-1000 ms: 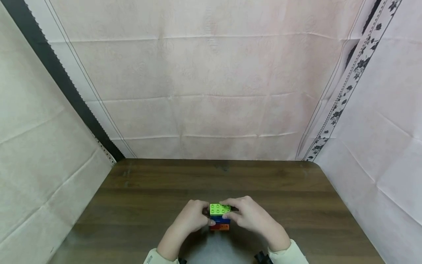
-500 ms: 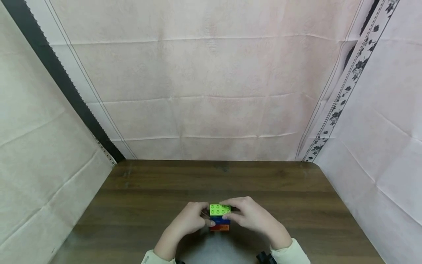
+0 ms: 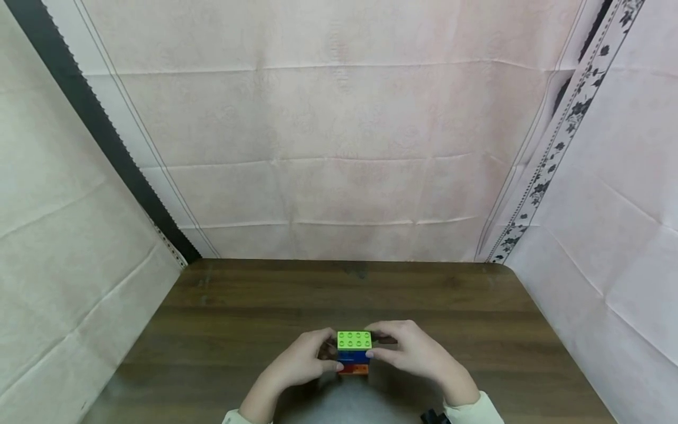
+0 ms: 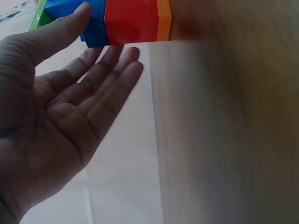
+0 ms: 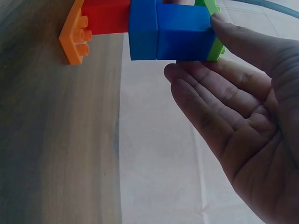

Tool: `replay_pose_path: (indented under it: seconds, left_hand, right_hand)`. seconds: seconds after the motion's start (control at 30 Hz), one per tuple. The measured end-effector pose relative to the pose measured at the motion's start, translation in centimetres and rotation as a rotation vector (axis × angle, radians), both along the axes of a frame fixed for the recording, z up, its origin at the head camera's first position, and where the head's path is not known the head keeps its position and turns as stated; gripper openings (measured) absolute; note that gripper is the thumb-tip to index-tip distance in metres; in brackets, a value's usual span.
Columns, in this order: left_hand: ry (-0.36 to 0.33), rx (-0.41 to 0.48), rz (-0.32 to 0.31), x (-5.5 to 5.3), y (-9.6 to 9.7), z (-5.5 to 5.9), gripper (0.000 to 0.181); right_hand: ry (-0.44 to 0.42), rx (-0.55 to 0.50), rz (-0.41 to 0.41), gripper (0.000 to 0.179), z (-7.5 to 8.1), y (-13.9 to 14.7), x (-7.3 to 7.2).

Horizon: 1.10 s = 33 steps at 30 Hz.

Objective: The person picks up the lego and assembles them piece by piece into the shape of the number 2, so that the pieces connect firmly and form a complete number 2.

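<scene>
A stack of toy building bricks stands upright on the wooden table: a lime-green studded piece on top, blue bricks beneath, then a red brick and an orange studded piece at the bottom. At its left side is my left hand, thumb tip overlapping the lower bricks' edge and fingers reaching loosely toward the back. My right hand flanks the other side, its thumb tip right at the edge near the green and blue pieces. Relaxed, nearly straight fingers show in both wrist views.
The brown wooden table extends left, right and behind the stack. Pale cloth hangs at the back and both sides, meeting the table's far edge. A black object shows at the right wrist.
Both hands have drawn slightly outward from the stack. The right fingertips have slid off the green top to its right edge. The stack keeps its place on the table.
</scene>
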State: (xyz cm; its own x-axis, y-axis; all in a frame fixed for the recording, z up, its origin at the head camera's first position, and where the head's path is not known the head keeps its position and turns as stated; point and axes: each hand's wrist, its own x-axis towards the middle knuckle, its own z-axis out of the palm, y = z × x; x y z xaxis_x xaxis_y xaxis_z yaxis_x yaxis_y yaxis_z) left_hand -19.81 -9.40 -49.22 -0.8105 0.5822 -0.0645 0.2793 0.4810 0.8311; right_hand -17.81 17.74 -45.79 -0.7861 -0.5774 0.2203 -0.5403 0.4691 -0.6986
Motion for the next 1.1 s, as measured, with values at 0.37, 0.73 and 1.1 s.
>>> replay_pose_path:
  seconds: [0.37,0.73,1.1]
  left_hand:
    - [0.037,0.098,0.015,0.2,-0.5,-0.5,0.029]
    - [-0.017,0.142,0.071,-0.1,-0.4,-0.5,0.028]
    - [-0.214,0.232,0.160,-0.3,-0.2,-0.9,0.032]
  right_hand:
    - [-0.041,-0.018,-0.018,0.031,-0.7,0.6,0.0]
    - [-0.118,-0.096,-0.062,0.025,-1.2,0.6,-1.1]
    - [-0.270,-0.050,-0.153,0.033,-2.5,0.5,-2.6]
